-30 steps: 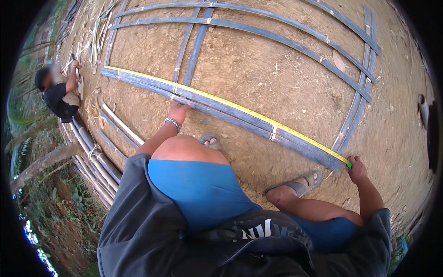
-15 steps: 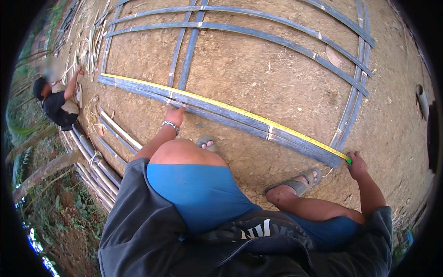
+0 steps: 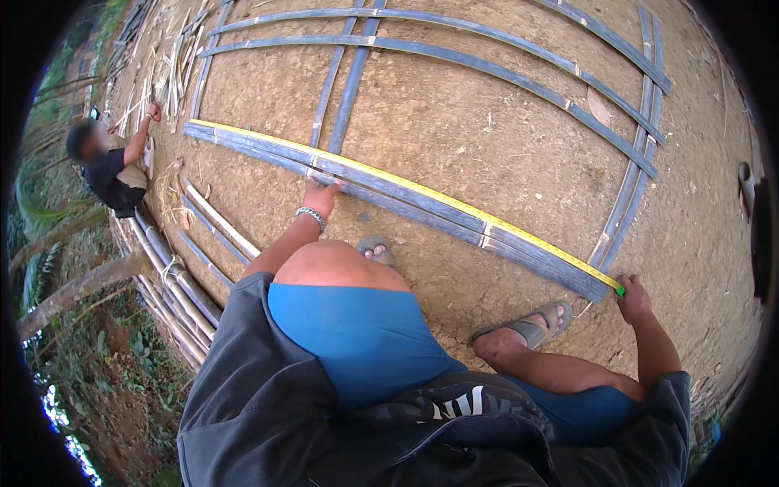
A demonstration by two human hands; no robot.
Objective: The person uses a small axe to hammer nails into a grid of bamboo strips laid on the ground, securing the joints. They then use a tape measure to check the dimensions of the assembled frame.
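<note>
Two long, blue-grey split bamboo strips (image 3: 544,264) lie side by side on the ground in front of me, a narrow gap between them partway along. A yellow measuring tape (image 3: 422,191) is stretched along their far edge, from the left end to the right. My left hand (image 3: 321,197), with a chain bracelet at its wrist, is closed on the near strip left of its middle, thumb and fingers at the edge. Past the right end, my right hand (image 3: 634,302) is closed round the tape's green case (image 3: 621,290), most of it hidden by the fingers.
Crossed bamboo strips (image 3: 479,55) form a grid on the dirt beyond. A person (image 3: 109,166) crouches at far left beside bamboo poles (image 3: 174,276). Loose strips (image 3: 221,217) lie left of my knee. A short bamboo tube (image 3: 746,188) lies far right.
The whole view has shifted slightly, with the scene moving a little right and down. Both hands keep their places on the strip and the tape case. The crouching person's head has turned.
</note>
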